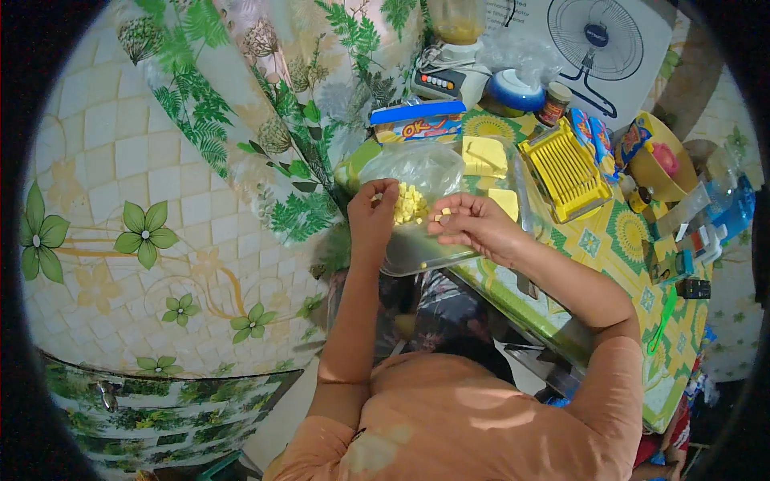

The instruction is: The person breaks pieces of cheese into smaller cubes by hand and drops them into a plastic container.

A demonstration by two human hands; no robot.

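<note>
Small pale yellow cubes [411, 206], which look like cheese, lie heaped in a clear tray [433, 260] at the table's edge. My left hand [373, 210] is at the left of the heap, fingertips pinched together; whatever is in them is too small to make out. At the right of the heap my right hand [479, 227] holds a few cheese cubes [442, 214] in its curled fingers, above the tray. Behind the heap there is a clear plastic bag [425, 164]. Larger yellow blocks [484, 156] sit at the tray's far right.
A yellow slotted rack [565, 168] stands right of the tray. Behind are an OK packet [419, 127], a blender [451, 76], a lidded jar [553, 104] and a fan box [597, 48]. A yellow bowl [670, 160] and a green knife [662, 321] are farther right.
</note>
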